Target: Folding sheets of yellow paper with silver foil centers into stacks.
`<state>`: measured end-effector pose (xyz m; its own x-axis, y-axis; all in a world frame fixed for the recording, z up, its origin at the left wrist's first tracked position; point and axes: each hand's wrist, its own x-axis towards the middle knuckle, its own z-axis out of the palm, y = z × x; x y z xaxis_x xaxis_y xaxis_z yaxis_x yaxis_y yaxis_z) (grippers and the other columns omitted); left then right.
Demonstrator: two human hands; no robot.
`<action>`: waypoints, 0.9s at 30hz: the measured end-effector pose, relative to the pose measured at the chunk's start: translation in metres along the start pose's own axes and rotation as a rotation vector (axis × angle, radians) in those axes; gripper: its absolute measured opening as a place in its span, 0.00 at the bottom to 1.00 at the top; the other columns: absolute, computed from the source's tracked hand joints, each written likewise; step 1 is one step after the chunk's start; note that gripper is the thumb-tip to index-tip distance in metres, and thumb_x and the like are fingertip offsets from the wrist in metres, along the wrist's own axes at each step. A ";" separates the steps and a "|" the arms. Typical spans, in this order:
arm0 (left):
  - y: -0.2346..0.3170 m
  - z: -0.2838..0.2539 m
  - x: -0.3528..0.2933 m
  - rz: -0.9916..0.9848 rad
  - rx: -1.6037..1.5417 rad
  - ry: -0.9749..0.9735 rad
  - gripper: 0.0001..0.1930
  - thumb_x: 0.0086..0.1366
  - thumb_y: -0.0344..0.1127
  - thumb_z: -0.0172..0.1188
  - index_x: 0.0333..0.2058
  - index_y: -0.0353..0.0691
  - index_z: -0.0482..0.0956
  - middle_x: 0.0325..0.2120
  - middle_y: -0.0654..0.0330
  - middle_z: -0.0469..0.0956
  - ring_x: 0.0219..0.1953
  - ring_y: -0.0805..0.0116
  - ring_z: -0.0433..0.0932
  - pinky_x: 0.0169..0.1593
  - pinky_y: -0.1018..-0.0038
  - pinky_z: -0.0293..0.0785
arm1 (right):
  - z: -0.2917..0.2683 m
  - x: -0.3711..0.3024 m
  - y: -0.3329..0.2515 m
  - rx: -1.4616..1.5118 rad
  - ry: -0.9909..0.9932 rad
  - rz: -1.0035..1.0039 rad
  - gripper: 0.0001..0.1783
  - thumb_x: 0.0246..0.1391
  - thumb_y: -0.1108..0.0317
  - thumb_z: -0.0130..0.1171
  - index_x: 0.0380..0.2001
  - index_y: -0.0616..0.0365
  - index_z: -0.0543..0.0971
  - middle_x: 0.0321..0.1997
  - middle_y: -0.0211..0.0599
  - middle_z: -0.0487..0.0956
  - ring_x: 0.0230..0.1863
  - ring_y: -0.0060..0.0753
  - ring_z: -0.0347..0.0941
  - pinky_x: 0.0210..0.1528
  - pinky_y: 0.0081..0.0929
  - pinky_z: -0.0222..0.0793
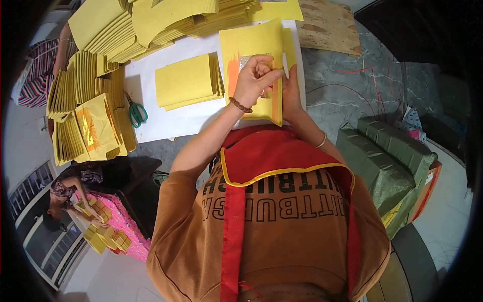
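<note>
A yellow paper sheet (249, 38) with an orange and silvery patch lies before me at the right side of the white table, its right edge folded up into a raised strip. My left hand (255, 78), with a beaded bracelet at the wrist, is over the sheet. Its thumb and fingers pinch near the raised strip. At the right edge my right hand (292, 95) grips the folded paper, its fingers partly hidden behind it. To the left lies a small stack of folded yellow papers (183, 83).
Large piles of folded yellow paper (103, 30) line the table's far and left sides. Green-handled scissors (136, 113) lie at the left edge of the white tabletop (151, 126). Green wrapped packages (387, 151) stand at right. Another person handles yellow bundles (103, 234) at lower left.
</note>
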<state>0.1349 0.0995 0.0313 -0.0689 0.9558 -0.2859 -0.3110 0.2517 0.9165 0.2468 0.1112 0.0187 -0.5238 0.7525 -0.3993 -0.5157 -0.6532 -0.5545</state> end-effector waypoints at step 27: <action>-0.001 -0.008 -0.005 -0.071 -0.128 -0.033 0.11 0.61 0.34 0.55 0.40 0.36 0.69 0.21 0.68 0.71 0.20 0.85 0.66 0.22 0.87 0.62 | 0.002 -0.003 -0.001 0.061 0.060 0.016 0.39 0.55 0.33 0.26 0.57 0.53 0.60 0.47 0.32 0.70 0.46 0.24 0.68 0.48 0.23 0.65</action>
<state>0.1276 0.0937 0.0294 -0.0123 0.9412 -0.3377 -0.4322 0.2996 0.8506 0.2472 0.1091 0.0220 -0.4914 0.7443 -0.4522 -0.5490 -0.6678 -0.5026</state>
